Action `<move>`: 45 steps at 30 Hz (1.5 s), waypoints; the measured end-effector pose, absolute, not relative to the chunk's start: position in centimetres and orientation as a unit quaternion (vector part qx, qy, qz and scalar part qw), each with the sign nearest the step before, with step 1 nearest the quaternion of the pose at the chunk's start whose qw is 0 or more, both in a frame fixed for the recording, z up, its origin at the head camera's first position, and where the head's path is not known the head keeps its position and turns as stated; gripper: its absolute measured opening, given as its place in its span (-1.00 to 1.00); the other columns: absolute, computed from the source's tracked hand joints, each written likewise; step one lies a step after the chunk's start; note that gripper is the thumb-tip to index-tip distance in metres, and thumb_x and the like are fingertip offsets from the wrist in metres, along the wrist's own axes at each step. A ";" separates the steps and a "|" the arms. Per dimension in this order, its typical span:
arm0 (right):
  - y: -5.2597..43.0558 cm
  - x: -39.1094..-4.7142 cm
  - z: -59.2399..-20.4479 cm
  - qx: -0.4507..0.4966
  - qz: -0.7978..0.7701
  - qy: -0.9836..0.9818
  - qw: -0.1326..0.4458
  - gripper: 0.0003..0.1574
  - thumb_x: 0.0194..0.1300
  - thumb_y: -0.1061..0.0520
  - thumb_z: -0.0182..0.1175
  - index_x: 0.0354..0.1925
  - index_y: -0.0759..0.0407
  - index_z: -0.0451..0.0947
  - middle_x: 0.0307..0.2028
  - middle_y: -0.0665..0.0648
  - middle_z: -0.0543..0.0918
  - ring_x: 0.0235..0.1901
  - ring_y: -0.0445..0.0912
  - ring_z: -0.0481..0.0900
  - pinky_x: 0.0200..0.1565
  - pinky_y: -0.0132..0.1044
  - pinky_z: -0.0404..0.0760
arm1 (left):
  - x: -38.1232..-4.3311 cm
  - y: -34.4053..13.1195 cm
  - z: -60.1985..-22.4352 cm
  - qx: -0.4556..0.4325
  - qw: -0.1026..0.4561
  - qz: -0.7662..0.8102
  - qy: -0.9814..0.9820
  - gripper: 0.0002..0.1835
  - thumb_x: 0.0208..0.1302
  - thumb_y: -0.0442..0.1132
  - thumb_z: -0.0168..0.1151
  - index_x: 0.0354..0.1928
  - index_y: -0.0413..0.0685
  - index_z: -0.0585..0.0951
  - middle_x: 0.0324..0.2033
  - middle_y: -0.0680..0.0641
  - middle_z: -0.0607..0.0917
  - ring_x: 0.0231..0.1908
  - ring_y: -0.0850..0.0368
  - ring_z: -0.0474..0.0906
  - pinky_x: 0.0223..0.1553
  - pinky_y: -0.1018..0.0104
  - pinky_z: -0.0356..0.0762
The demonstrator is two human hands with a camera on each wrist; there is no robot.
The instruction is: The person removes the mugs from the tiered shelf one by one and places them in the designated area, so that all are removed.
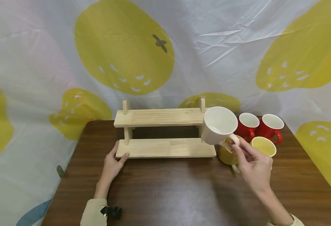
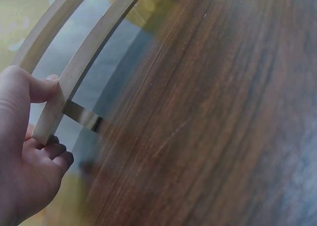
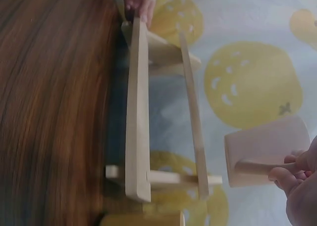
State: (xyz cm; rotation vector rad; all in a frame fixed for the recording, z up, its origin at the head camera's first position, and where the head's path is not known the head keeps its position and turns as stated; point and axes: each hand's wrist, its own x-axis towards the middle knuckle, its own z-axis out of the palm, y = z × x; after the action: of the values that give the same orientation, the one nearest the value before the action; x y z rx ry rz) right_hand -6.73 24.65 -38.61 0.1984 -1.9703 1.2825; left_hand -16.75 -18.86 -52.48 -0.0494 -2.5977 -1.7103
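Note:
My right hand pinches the handle of a white mug, which it holds up in the air, mouth upward, in front of the right end of a two-tier wooden shelf. In the right wrist view the mug hangs apart from the boards, its handle between thumb and fingers. My left hand grips the left end of the shelf's lower board. In the left wrist view, the thumb lies on top of that board and the fingers curl beneath it. Both shelf boards carry nothing.
Two red mugs with white insides stand at the table's back right. Two yellow mugs stand in front of them, one partly hidden behind the white mug and right hand. A lemon-print cloth hangs behind the brown wooden table.

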 end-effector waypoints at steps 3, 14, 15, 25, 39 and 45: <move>25.8 -6.4 -38.4 0.054 0.492 -0.775 0.394 -0.60 0.13 0.54 0.36 -0.01 0.52 0.67 -0.23 -0.37 0.72 -0.28 -0.53 0.69 -0.30 -0.68 0.57 | -16.9 -18.8 -52.6 -0.018 0.022 -0.549 -0.835 -0.14 0.40 -0.20 0.32 0.58 -0.26 0.08 0.55 -0.25 0.14 0.53 -0.19 0.10 0.46 -0.05 0.19; 29.1 -6.0 -38.3 -0.023 0.483 -0.768 0.421 -0.63 0.18 0.52 0.32 0.00 0.52 0.67 -0.26 -0.47 0.71 -0.35 -0.52 0.70 -0.31 -0.64 0.60 | -16.5 -19.2 -53.1 -0.013 0.017 -0.545 -0.838 -0.14 0.40 -0.20 0.32 0.58 -0.25 0.09 0.54 -0.30 0.16 0.52 -0.22 0.12 0.45 -0.05 0.20; 29.4 -6.0 -38.4 -0.027 0.482 -0.766 0.424 -0.64 0.19 0.51 0.32 0.00 0.52 0.67 -0.27 -0.47 0.71 -0.35 -0.53 0.70 -0.31 -0.64 0.59 | -16.6 -19.2 -53.0 -0.014 0.016 -0.543 -0.840 -0.13 0.39 -0.20 0.32 0.58 -0.26 0.08 0.54 -0.30 0.16 0.52 -0.23 0.12 0.44 -0.06 0.20; 32.4 -5.9 -38.0 -0.063 0.493 -0.752 0.433 -0.65 0.25 0.45 0.29 0.03 0.50 0.65 -0.28 -0.33 0.76 -0.34 -0.46 0.74 -0.31 -0.59 0.63 | -16.6 -19.1 -52.8 -0.015 0.019 -0.550 -0.835 -0.13 0.40 -0.19 0.32 0.58 -0.24 0.08 0.54 -0.30 0.15 0.52 -0.22 0.11 0.45 -0.05 0.19; 36.4 -4.5 -38.0 -0.110 0.473 -0.759 0.434 -0.65 0.37 0.39 0.19 0.10 0.48 0.61 -0.29 -0.39 0.73 -0.33 -0.49 0.72 -0.28 -0.59 0.62 | -16.5 -19.1 -52.8 -0.011 0.017 -0.550 -0.835 -0.13 0.41 -0.18 0.31 0.58 -0.23 0.07 0.55 -0.28 0.12 0.54 -0.23 0.07 0.48 -0.11 0.15; 37.9 -4.3 -38.8 -0.134 0.477 -0.754 0.431 -0.64 0.38 0.40 0.16 0.13 0.40 0.61 -0.31 -0.45 0.71 -0.33 -0.54 0.70 -0.29 -0.66 0.59 | -16.7 -19.3 -52.8 -0.010 0.014 -0.551 -0.834 -0.11 0.40 -0.21 0.32 0.59 -0.25 0.04 0.56 -0.27 0.10 0.54 -0.23 0.07 0.47 -0.09 0.16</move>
State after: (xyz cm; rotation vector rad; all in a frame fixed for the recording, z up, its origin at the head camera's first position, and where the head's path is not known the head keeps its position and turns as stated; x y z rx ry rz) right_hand -4.28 37.90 -38.79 -0.3346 -1.8790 1.1906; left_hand -16.72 -19.31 -52.82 -0.0324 -2.5980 -1.7161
